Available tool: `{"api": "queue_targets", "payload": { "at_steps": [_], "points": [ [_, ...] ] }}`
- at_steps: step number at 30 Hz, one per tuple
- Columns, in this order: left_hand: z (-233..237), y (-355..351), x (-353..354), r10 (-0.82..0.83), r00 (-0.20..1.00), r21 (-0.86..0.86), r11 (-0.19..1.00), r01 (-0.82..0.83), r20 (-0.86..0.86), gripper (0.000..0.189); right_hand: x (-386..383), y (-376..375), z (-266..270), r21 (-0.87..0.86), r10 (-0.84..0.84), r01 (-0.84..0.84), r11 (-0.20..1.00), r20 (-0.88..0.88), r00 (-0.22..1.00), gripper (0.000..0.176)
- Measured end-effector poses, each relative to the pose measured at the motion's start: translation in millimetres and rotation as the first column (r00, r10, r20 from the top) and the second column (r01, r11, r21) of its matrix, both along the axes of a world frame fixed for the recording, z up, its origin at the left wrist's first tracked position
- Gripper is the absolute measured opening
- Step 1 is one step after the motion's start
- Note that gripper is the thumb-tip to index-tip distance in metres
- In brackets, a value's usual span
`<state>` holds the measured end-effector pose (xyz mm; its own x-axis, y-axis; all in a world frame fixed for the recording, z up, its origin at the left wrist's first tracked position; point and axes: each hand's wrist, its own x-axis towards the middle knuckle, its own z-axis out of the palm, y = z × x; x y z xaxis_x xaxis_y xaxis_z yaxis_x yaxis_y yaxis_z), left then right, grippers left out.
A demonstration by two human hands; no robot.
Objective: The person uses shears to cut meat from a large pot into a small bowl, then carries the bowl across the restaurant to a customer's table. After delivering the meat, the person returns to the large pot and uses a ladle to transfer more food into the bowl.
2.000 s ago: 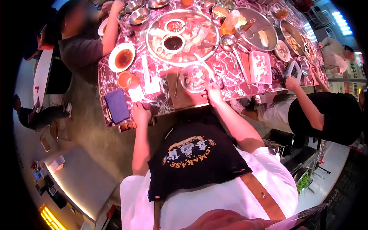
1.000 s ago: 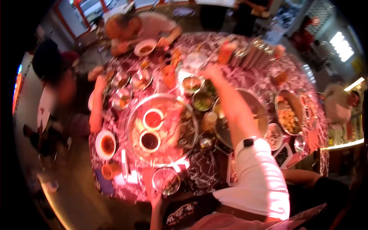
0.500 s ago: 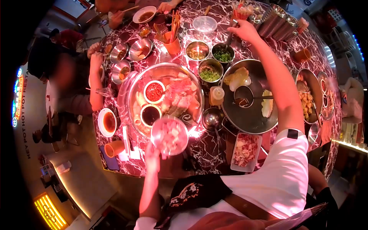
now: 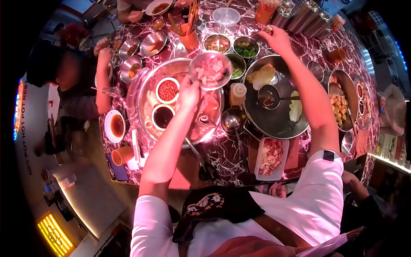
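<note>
My left hand (image 4: 189,92) grips a round bowl (image 4: 228,67) of pale pink pieces by its near edge. It is raised over the far right part of the large metal basin (image 4: 147,79), which holds raw pink food, a cup of red chopped chili (image 4: 168,90) and a cup of dark sauce (image 4: 163,117). My right hand (image 4: 272,39) is stretched to the far side, fingers closed on what looks like a spoon handle (image 4: 255,37) at the bowl of chopped green onion (image 4: 245,50). Part of that handle is hidden by my fingers.
Right of the basin stands a wide pan (image 4: 278,122) with a ladle (image 4: 269,95) and leaves inside. A squeeze bottle (image 4: 237,94), a large ladle (image 4: 233,121) and a white tray of sliced meat (image 4: 271,159) are close by. Another person's arm (image 4: 103,81) rests at left.
My left hand has carried the bowl from the basin's near edge away from me to its far right. My right hand stays at the green onion bowl. The view has shifted slightly.
</note>
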<state>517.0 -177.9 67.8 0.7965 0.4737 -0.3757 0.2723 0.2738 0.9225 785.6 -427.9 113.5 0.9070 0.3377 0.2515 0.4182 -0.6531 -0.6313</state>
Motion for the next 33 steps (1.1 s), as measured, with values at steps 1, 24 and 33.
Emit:
{"api": "queue_targets", "payload": {
  "at_steps": [1, 24, 33],
  "points": [
    [1, -3, 6, 0.006, 1.000, 0.004, 1.000, -0.006, -0.011, 0.029, -3, -1, 3, -0.022, -0.008, 0.007, 1.000, -0.006, 1.000, 0.036],
    [-24, 23, 11, 0.198, 0.979, -0.001, 0.980, -0.199, -0.050, 0.043, -17, 122, -41, -0.265, 0.349, -0.350, 0.899, -0.052, 0.936, 0.032],
    [-20, 16, 8, 0.178, 0.981, 0.033, 0.984, -0.176, -0.080, 0.039, -77, 94, 26, 0.335, 0.489, -0.416, 0.846, -0.174, 0.855, 0.023]
  ]
}}
